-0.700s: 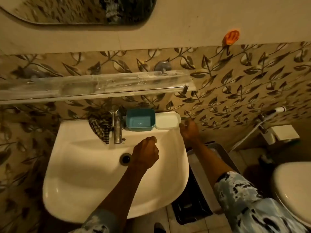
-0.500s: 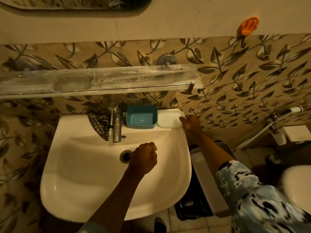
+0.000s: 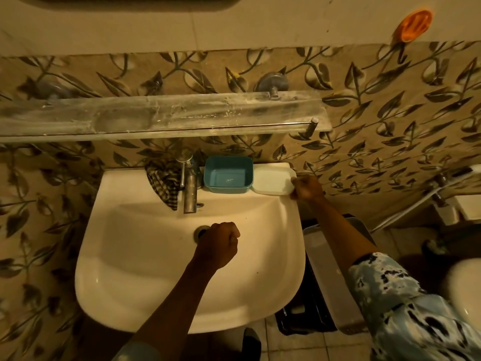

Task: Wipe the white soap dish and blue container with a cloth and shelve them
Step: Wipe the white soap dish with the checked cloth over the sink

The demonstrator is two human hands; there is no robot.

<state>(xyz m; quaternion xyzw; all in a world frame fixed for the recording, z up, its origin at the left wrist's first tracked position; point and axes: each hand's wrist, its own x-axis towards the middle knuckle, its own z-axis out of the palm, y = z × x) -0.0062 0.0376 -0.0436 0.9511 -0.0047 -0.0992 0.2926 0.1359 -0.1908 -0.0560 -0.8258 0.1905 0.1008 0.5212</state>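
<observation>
The right hand [image 3: 307, 187] pinches the outer edge of the white soap dish [image 3: 270, 181], apparently to lift it for wiping. The dish sits on the sink [image 3: 125, 183] ledge, against the blue container [image 3: 227, 175]. The left hand [image 3: 220, 243], grip closed on nothing, hovers, with the cloth [image 3: 164, 185] untouched.

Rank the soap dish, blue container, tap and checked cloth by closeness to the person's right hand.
1. White soap dish, pinched at its right edge by the right hand.
2. Blue container, just left of the dish.
3. Tap, further left.
4. Checked cloth, farthest left, draped beside the tap.
</observation>
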